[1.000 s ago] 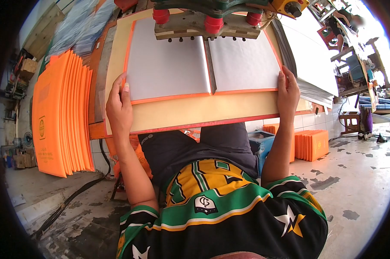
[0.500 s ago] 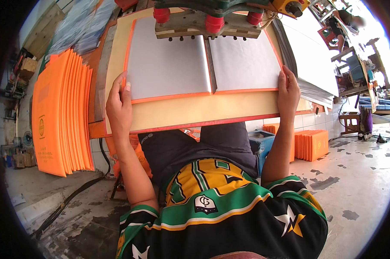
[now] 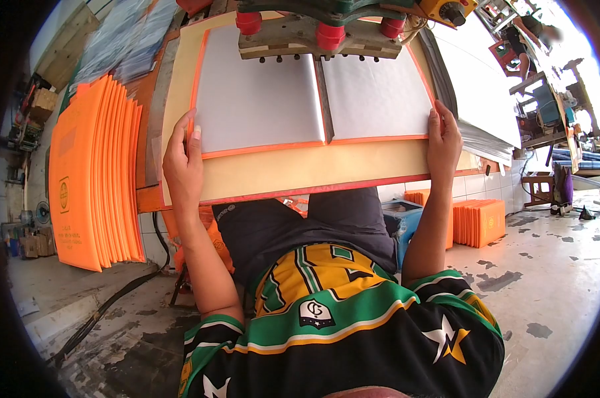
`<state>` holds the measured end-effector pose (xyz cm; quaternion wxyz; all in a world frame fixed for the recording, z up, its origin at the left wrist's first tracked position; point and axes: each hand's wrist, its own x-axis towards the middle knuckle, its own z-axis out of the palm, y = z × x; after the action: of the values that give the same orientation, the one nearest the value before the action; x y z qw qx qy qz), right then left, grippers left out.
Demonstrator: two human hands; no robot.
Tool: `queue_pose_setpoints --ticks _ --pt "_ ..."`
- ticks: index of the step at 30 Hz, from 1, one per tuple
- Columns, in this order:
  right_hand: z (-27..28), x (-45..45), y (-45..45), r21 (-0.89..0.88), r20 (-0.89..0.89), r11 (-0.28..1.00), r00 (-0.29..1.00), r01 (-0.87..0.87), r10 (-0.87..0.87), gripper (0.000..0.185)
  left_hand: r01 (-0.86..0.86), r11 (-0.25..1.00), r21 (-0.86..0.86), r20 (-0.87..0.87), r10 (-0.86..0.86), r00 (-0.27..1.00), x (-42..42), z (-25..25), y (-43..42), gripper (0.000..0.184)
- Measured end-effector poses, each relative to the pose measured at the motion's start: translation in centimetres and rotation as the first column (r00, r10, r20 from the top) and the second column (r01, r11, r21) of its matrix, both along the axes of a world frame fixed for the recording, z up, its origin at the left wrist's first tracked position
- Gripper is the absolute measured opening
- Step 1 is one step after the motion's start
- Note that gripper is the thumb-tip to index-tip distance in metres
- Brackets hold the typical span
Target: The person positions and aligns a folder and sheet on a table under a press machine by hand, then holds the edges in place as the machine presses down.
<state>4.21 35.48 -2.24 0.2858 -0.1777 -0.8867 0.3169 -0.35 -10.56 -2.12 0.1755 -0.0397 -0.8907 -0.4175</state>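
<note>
An orange-edged folder (image 3: 263,99) lies spread flat, its two pale inner panels split by a dark spine strip. My left hand (image 3: 183,162) grips its left edge near the lower corner, thumb on top. At the opposite edge, my right hand (image 3: 444,146) pinches the folder between thumb and fingers. Beneath it is a cream board (image 3: 313,167) with a red front edge. Over the far part of the folder hangs the metal head of a press (image 3: 320,43) with red round mounts, hiding the folder's far edge.
A stack of orange folders (image 3: 94,179) stands at the left. More orange folders (image 3: 479,223) sit on the floor at right, near a blue bin (image 3: 406,225). White sheets (image 3: 475,79) lie right of the board. Another person (image 3: 529,40) is at the far right.
</note>
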Motion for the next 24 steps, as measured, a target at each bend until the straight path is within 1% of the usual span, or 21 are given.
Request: queue_pose_setpoints --ticks 14,16,19,24 --pt "0.56 0.01 -0.4 -0.019 -0.001 1.0 1.0 -0.004 0.004 0.042 -0.004 1.0 0.017 -0.012 0.004 1.0 -0.03 -0.12 0.04 0.038" --pt "0.37 -0.02 -0.15 -0.005 -0.004 1.0 1.0 -0.006 0.006 0.042 -0.004 1.0 -0.013 -0.041 0.004 0.999 -0.09 -0.28 -0.07 0.037" --pt "0.15 -0.12 0.05 0.006 -0.001 1.0 1.0 0.007 -0.007 0.041 -0.017 0.999 -0.032 -0.006 0.017 1.0 0.02 -0.07 0.1 0.035" --pt "0.2 -0.14 0.02 0.016 -0.007 1.0 1.0 0.0 0.0 0.041 -0.022 0.998 -0.054 -0.034 0.02 0.999 -0.05 -0.13 0.1 0.033"
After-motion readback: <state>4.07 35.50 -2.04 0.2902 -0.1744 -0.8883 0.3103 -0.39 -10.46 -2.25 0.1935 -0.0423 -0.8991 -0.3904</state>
